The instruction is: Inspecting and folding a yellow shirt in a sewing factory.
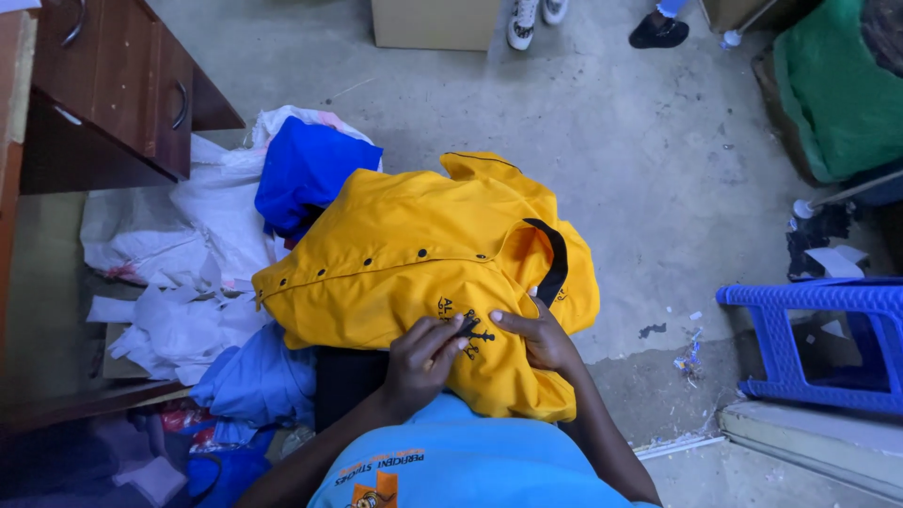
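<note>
Head view looks straight down on 2 hands working on a yellow shirt (414,263) that lies bunched on the person's lap. The left hand (425,357) pinches a small dark tool (467,326) between fingertips, pressed to the black embroidery (463,325) on the shirt. The right hand (538,334) rests flat just beside it, fingers spread, pinning the fabric down and grasping nothing. A black collar (555,259) curves just beyond the right hand. Past the left hand lies a blue cloth (306,169) on a heap of white fabric (202,245), with a wooden drawer unit (122,85) farther out. Well off to the right-hand side stands a blue plastic stool (828,329) on the concrete floor (611,113).
</note>
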